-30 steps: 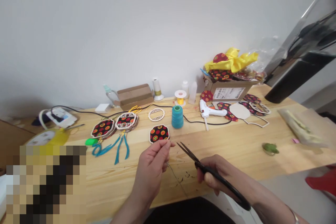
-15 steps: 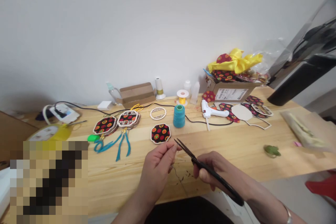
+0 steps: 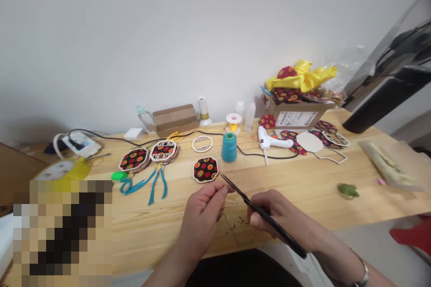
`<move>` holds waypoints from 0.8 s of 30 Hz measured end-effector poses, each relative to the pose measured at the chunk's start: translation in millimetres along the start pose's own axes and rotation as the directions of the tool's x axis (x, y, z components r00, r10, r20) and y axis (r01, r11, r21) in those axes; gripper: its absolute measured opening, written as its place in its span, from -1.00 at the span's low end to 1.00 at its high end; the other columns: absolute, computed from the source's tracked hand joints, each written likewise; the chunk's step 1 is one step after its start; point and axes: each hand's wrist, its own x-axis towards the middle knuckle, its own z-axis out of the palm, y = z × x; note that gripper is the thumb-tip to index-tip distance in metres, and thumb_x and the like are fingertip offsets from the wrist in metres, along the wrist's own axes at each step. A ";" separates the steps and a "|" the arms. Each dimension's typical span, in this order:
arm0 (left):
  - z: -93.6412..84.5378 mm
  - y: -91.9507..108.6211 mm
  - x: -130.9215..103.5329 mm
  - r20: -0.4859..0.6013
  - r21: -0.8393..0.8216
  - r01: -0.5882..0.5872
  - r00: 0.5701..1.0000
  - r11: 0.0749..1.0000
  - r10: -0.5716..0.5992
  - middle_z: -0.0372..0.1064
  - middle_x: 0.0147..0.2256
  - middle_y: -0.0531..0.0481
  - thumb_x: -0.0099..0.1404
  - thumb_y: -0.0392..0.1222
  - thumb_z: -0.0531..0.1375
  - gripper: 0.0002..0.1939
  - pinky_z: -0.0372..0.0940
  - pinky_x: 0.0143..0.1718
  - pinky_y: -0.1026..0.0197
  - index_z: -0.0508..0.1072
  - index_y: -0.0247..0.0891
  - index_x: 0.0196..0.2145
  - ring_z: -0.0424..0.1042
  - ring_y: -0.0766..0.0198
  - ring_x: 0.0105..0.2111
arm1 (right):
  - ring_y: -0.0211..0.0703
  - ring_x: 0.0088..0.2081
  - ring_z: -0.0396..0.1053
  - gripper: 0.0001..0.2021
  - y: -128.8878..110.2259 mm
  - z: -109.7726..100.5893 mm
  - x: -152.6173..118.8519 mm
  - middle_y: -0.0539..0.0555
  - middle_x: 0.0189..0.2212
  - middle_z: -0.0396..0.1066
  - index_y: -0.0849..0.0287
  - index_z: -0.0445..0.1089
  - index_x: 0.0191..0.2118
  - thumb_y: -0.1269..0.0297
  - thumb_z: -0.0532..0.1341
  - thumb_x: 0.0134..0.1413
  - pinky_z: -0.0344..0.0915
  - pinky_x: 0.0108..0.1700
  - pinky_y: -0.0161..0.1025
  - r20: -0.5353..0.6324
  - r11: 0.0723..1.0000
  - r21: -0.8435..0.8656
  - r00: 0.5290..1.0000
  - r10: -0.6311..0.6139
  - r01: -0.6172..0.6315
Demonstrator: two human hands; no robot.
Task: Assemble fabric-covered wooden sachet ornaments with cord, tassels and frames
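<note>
Near the front of the wooden table, my left hand (image 3: pixel 204 206) has thumb and index finger pinched on something too small to make out. A thin thread (image 3: pixel 231 226) trails below those fingers. My right hand (image 3: pixel 274 215) is closed around black-handled scissors (image 3: pixel 244 196), whose blades point up and left and lie right at the left fingertips. Just beyond the left hand lies a patterned fabric panel with a pale scalloped rim (image 3: pixel 205 170). A cone of teal thread (image 3: pixel 229 148) stands upright behind the blades. Small dark scraps (image 3: pixel 241 221) are scattered between my hands.
To the left are two stacks of framed panels (image 3: pixel 134 159) with teal tassels (image 3: pixel 157 186). A white glue gun (image 3: pixel 274 138), its black cord and a cardboard box (image 3: pixel 296 116) of fabric occupy the right back. A green bundle (image 3: pixel 348 190) and a plastic packet (image 3: pixel 389 168) lie right.
The scissors have shifted slightly up and left, and their blades look closer together at the left fingertips. My left hand keeps its pinch in nearly the same place.
</note>
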 end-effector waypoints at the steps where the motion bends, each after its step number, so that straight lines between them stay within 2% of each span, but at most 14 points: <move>1: 0.1 0.0 0.1 0.000 -0.002 0.000 1.000 1.000 0.000 -0.05 -0.65 0.18 0.21 -0.02 0.18 -0.67 -0.16 -0.64 0.34 0.51 -0.33 -0.21 -0.08 0.47 -0.64 | -0.40 -0.54 -0.13 -0.55 0.3 0.1 0.0 -0.13 -0.62 -0.08 0.20 0.08 -0.58 -0.05 0.18 0.02 -0.16 -0.56 -0.35 -0.006 1.000 -0.011 1.000 0.002 -0.002; 8: -0.1 -1.4 -0.6 -0.006 -0.014 0.005 1.000 1.000 -0.005 -0.03 -0.65 0.18 0.20 -0.02 0.19 -0.68 -0.15 -0.63 0.35 0.51 -0.34 -0.24 -0.06 0.47 -0.64 | -0.40 -0.54 -0.15 -0.57 4.0 1.7 2.5 -0.13 -0.60 -0.11 0.19 0.03 -0.59 0.01 0.18 0.03 -0.18 -0.56 -0.35 -0.012 1.000 -0.013 1.000 0.011 -0.011; 12: -1.1 -3.3 -0.1 -0.008 -0.020 0.003 1.000 1.000 -0.003 -0.06 -0.65 0.19 0.21 -0.01 0.19 -0.70 -0.16 -0.63 0.35 0.50 -0.32 -0.26 -0.07 0.47 -0.64 | -0.40 -0.54 -0.13 -0.60 7.1 1.6 2.8 -0.13 -0.62 -0.07 0.22 0.11 -0.59 0.04 0.21 0.00 -0.16 -0.56 -0.36 -0.027 0.999 0.032 0.999 0.021 -0.020; 15: -4.4 -3.0 3.8 -0.058 -0.050 0.000 0.998 0.999 -0.003 -0.04 -0.65 0.19 0.20 -0.02 0.20 -0.72 -0.16 -0.63 0.36 0.49 -0.32 -0.31 -0.06 0.48 -0.64 | -0.40 -0.55 -0.06 -0.64 2.9 -0.8 -4.1 -0.13 -0.63 0.03 0.23 0.21 -0.56 0.05 0.27 -0.07 -0.11 -0.56 -0.39 -0.009 0.999 0.031 1.000 0.015 -0.014; 17: -7.7 -1.8 7.3 -0.102 -0.103 -0.002 0.995 0.995 -0.009 -0.04 -0.65 0.20 0.18 -0.04 0.21 -0.74 -0.17 -0.63 0.37 0.48 -0.32 -0.33 -0.08 0.49 -0.64 | -0.39 -0.56 -0.01 -0.68 -3.0 -3.0 -12.6 -0.12 -0.64 0.10 0.23 0.26 -0.55 0.10 0.31 -0.13 -0.09 -0.57 -0.40 0.066 0.998 -0.061 0.998 -0.009 0.013; 20: -12.0 0.0 11.2 -0.147 -0.190 -0.010 0.989 0.982 -0.019 -0.04 -0.64 0.20 0.17 -0.05 0.23 -0.75 -0.20 -0.64 0.37 0.47 -0.31 -0.32 -0.12 0.50 -0.64 | -0.38 -0.57 0.06 -0.76 -9.3 -7.2 -27.0 -0.11 -0.65 0.19 0.21 0.28 -0.58 0.23 0.34 -0.20 -0.07 -0.56 -0.38 0.186 0.953 -0.293 0.982 -0.025 0.079; 22: -13.3 0.4 12.4 -0.154 -0.211 -0.012 0.988 0.977 -0.021 -0.04 -0.64 0.21 0.16 -0.06 0.23 -0.75 -0.21 -0.64 0.37 0.47 -0.32 -0.32 -0.12 0.50 -0.64 | -0.34 -0.55 0.16 -0.83 -5.8 -12.2 -35.4 -0.09 -0.62 0.29 0.18 0.31 -0.55 0.29 0.33 -0.21 -0.02 -0.53 -0.38 0.145 0.898 -0.437 0.989 0.010 0.055; 24: -13.3 -0.2 12.7 -0.146 -0.220 -0.010 0.989 0.975 -0.023 -0.04 -0.65 0.21 0.16 -0.06 0.23 -0.75 -0.20 -0.64 0.37 0.47 -0.32 -0.31 -0.12 0.50 -0.64 | -0.26 -0.49 0.28 -0.89 6.3 -21.4 -42.1 -0.05 -0.54 0.40 0.16 0.35 -0.51 0.30 0.30 -0.17 0.06 -0.48 -0.36 -0.008 0.822 -0.566 0.997 0.075 -0.066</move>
